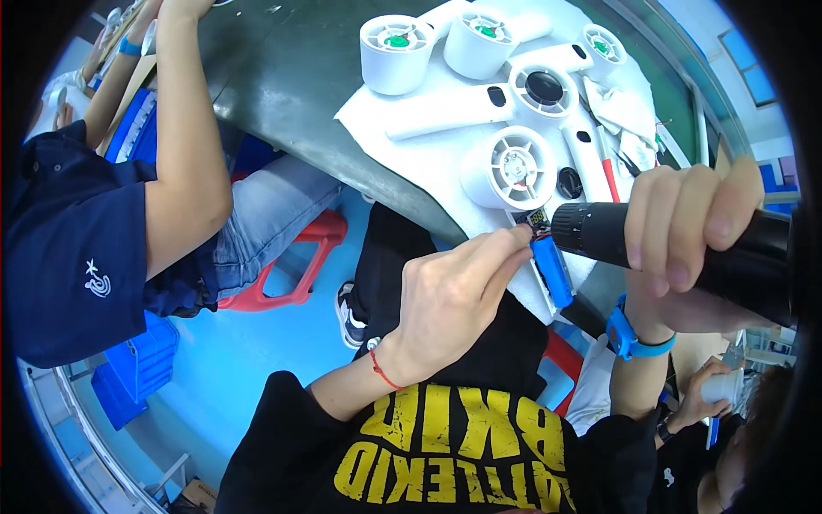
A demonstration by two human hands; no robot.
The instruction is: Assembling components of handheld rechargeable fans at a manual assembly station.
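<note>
1. Hands at centre frame: left hand (445, 295) pinches a blue cell (550, 270); right hand (685, 227) grips a black driver (616, 236).
2. Advisably, keep the driver square over the white fan (512, 169) at desk (291, 77) edge.

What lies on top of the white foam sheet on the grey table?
On the white foam sheet lie several white handheld fan housings, a small black round part and a red-handled tool. The hands and the black power tool cover its near edge.

A black shirt (428, 445) with yellow lettering, a red wrist string (383, 370) (left), a blue wristband (629, 338) (right).
</note>
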